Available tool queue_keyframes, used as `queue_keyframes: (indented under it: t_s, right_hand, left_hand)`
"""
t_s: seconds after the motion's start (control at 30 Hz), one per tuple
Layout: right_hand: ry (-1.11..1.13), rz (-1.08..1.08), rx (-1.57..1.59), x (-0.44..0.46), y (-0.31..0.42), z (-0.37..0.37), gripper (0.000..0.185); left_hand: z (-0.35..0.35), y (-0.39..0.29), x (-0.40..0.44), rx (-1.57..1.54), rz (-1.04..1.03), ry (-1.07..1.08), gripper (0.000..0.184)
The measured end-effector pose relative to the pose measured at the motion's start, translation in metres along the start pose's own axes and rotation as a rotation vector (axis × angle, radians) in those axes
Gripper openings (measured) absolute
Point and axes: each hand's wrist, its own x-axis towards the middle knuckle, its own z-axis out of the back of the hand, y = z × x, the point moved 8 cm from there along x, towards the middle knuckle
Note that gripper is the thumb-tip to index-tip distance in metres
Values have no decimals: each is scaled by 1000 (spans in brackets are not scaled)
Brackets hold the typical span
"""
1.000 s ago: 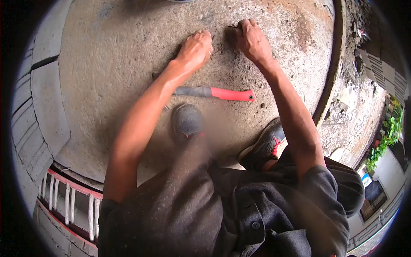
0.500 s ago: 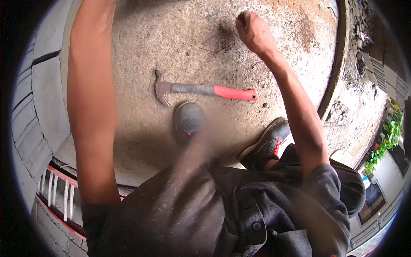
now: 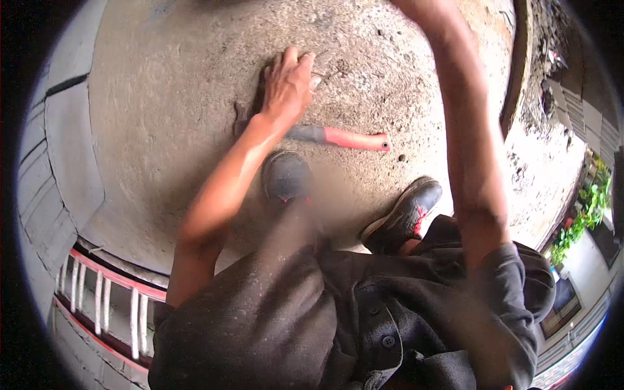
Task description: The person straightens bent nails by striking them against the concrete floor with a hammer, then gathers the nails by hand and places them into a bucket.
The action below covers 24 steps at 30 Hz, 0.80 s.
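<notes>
My left hand reaches down to the rough concrete ground just beyond the hammer, palm down. Its fingers are spread and bent, with the thumb apart from the index finger. Thin dark pieces like nails or wire lie right beside the thumb and fingertips. The hammer, with a red and grey handle, lies flat under my left wrist, which hides part of its head. My right forearm stretches forward, and its hand is beyond the top edge.
Two dark shoes, left and right, stand on the concrete near the hammer. A raised edge runs along the right, with debris beyond it. At lower left is a red and white slatted frame. Green plants grow far right.
My left hand has come back into view from the top and moved down beside the thin pieces. My right hand, a closed fist before, has moved forward out of view. The hammer stays put.
</notes>
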Motion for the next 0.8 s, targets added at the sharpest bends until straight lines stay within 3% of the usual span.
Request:
queue_keyframes:
  t_s: [0.13,0.17,0.27,0.3,0.33,0.4,0.47,0.5,0.53,0.6,0.67,0.7,0.73,0.77,0.8]
  right_hand:
    - [466,-153,-209,-128,-65,-90,31]
    - [442,-157,-189,-149,-67,-97,32]
    - [444,-231,-178,-190,-65,-111,33]
    - [312,-150,-231,-199,-57,-107,32]
    - [428,-305,-174,-205,-64,-116,29]
    - [428,-261,-251,-208,-60,-117,22]
    - [430,-110,-459,-208,-61,-122,20]
    - [391,-138,-425,-207,-67,-120,19]
    - [350,-164,-389,-202,-68,-115,19]
    - [190,-416,-37,-160,-53,-72,19]
    - [19,-397,147,-111,-20,-28,18]
    - [-8,-173,-204,-94,-9,-12,22]
    - [-22,-109,-257,-82,-18,-2,25]
    - [-39,-45,-312,-71,-26,7,27]
    - [-37,-146,-67,-60,-46,15,27]
  left_hand:
    - [-6,0,-2,12,-66,-88,30]
    - [-5,-3,-3,-3,-97,-106,19]
    - [-5,-7,-2,-36,-131,-54,10]
    - [-3,-14,-4,40,-165,-71,4]
    - [-7,-14,-3,104,-167,-57,4]
    - [-16,-13,-1,231,-167,-38,4]
    - [-15,-8,4,150,-116,19,7]
    - [-14,-3,6,112,-88,47,8]
    - [-2,-2,8,16,-57,14,10]
    - [40,-4,18,-173,8,-57,13]
    - [116,-26,33,-195,-5,-230,24]
    - [143,-26,47,-30,93,-237,24]
    - [171,-26,61,133,193,-229,24]
    - [196,-26,72,167,168,-329,24]
    - [210,-25,80,189,148,-393,24]
